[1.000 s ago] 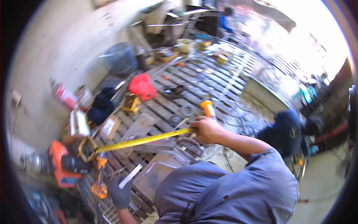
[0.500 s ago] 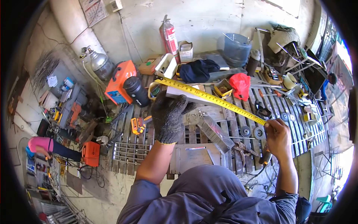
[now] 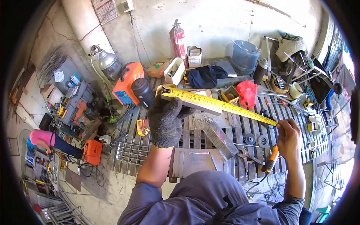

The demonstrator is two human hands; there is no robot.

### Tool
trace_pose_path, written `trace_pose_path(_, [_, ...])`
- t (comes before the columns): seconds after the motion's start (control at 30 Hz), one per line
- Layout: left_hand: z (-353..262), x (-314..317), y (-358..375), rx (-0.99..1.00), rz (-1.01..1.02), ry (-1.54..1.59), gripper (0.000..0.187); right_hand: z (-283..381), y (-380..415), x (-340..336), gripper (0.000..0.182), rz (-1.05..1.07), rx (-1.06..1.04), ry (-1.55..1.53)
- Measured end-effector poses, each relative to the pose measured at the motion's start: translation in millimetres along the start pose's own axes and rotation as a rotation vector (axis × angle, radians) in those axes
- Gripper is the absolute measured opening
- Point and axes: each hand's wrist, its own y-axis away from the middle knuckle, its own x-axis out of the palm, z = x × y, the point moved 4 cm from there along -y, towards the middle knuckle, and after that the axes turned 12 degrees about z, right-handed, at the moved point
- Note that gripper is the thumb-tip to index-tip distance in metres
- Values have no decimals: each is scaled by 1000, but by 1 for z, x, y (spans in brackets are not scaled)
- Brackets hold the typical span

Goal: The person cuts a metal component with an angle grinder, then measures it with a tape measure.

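My left hand (image 3: 165, 122), in a dark knit glove, is wrapped round a grey metal bar (image 3: 202, 108) near the tape's hooked end. A yellow measuring tape (image 3: 225, 106) stretches above the slatted table, running from beside the gloved fingers down to the right. My bare right hand (image 3: 288, 138) pinches the tape at its right end. Under the tape lie a long grey box-shaped piece (image 3: 221, 140) and two grinding discs (image 3: 262, 141). An orange-handled tool (image 3: 273, 155) rests just left of my right hand.
A black tumbler (image 3: 142, 92), an orange machine (image 3: 128, 84), a dark cloth (image 3: 206, 76) and a red bag (image 3: 246, 93) stand or lie along the table's back. A metal grid (image 3: 131, 153) is at the left front. A person in pink (image 3: 42, 138) bends over at far left.
Both hands and the tape have shifted slightly down relative to the table, my right hand also rightward. More of the orange-handled tool shows now. The view has shifted a little.
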Motion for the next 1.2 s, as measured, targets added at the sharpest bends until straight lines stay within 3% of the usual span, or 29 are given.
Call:
trace_pose_path(0.53, [-12, 0, 18, 18, -69, 67, 35, 15, 9, -25, 7, 10, 16, 58])
trace_pose_path(0.97, [-14, -9, 28, 107, -98, 85, 37, 32, 13, -60, 9, -34, 21, 99])
trace_pose_path(1.2, [-9, -15, 28, 58, -119, 95, 35, 29, 14, -58, 10, -37, 23, 110])
